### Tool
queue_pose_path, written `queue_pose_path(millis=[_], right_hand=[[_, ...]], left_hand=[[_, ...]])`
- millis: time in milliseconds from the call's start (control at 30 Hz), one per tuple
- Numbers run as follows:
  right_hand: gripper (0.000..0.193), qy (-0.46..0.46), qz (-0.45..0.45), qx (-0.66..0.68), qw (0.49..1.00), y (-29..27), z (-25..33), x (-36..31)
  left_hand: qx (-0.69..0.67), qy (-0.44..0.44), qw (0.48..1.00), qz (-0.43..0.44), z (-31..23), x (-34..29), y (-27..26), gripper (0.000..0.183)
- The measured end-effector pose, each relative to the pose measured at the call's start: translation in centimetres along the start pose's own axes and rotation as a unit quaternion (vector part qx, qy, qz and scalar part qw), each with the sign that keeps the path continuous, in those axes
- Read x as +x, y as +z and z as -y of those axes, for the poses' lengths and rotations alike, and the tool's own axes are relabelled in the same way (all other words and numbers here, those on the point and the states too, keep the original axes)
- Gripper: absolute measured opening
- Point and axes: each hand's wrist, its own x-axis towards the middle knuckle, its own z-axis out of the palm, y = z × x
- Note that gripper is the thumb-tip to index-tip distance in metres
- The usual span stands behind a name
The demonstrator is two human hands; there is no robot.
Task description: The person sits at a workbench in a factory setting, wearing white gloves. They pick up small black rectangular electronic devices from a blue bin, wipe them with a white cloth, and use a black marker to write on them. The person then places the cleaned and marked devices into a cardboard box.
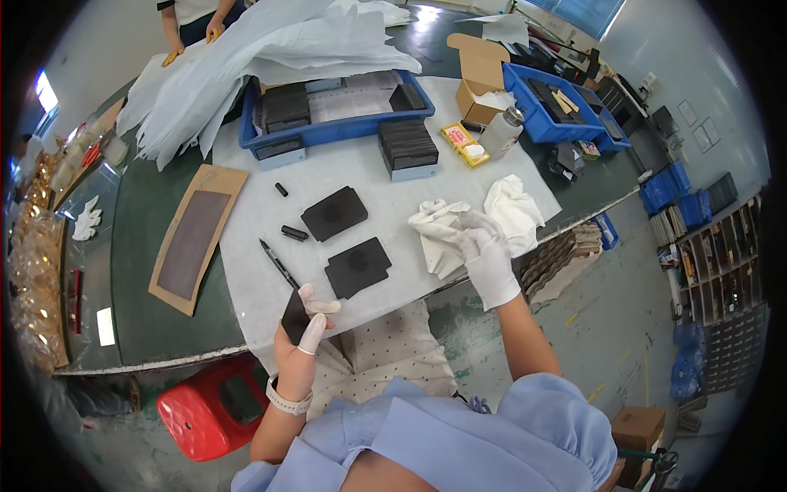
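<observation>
My left hand [305,332], with white covers on some fingertips, holds a thin black plate [293,318] edge-on near the table's front edge. My right hand [485,256], in a white glove, grips a crumpled white cloth [438,234] resting on the white sheet. A second white cloth [515,209] lies just to its right. Between my hands are two flat black plates with notched corners, a nearer one [358,268] and a farther one [334,215]. A black pen [279,262] lies beside my left hand, its cap [294,233] apart from it.
A blue tray [328,133] with black stacks stands at the back, another black stack [407,146] before it. Behind the cloths are a yellow box [464,148] and a bottle [502,133]. Cardboard [197,238] lies left; a red stool [193,410] is below. Another person stands far left.
</observation>
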Motion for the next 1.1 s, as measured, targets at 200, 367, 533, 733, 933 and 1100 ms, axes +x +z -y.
queue_pose_path(millis=[200, 367, 533, 733, 933, 1100], right_hand=[[0.014, 0.237, 0.015, 0.258, 0.936, -2.3, 0.9, 1.7], [0.020, 0.250, -0.064, 0.597, 0.760, -4.9, 3.4, 3.0], [0.018, 0.159, 0.036, 0.617, 0.770, -7.5, 7.1, 3.4], [0.020, 0.134, 0.260, 0.464, 0.836, -9.3, 10.6, 3.4], [0.025, 0.179, 0.261, 0.462, 0.829, -8.5, 10.8, 3.2], [0.023, 0.173, 0.399, 0.427, 0.793, -7.2, 9.7, 3.6]], left_hand=[[0.005, -0.012, 0.999, 0.032, 0.2, -0.3, 0.9, 0.047], [0.047, 0.012, 0.997, 0.055, -0.2, 0.4, 2.3, 0.051], [0.043, 0.132, 0.987, 0.086, -2.1, 3.0, 5.8, 0.047], [-0.167, -0.130, 0.951, 0.224, -4.7, 4.0, 8.3, 0.032], [-0.209, -0.137, 0.947, 0.200, -6.5, 2.7, 7.9, 0.025], [-0.079, 0.021, 0.976, 0.204, -6.2, 2.4, 6.6, 0.028]])
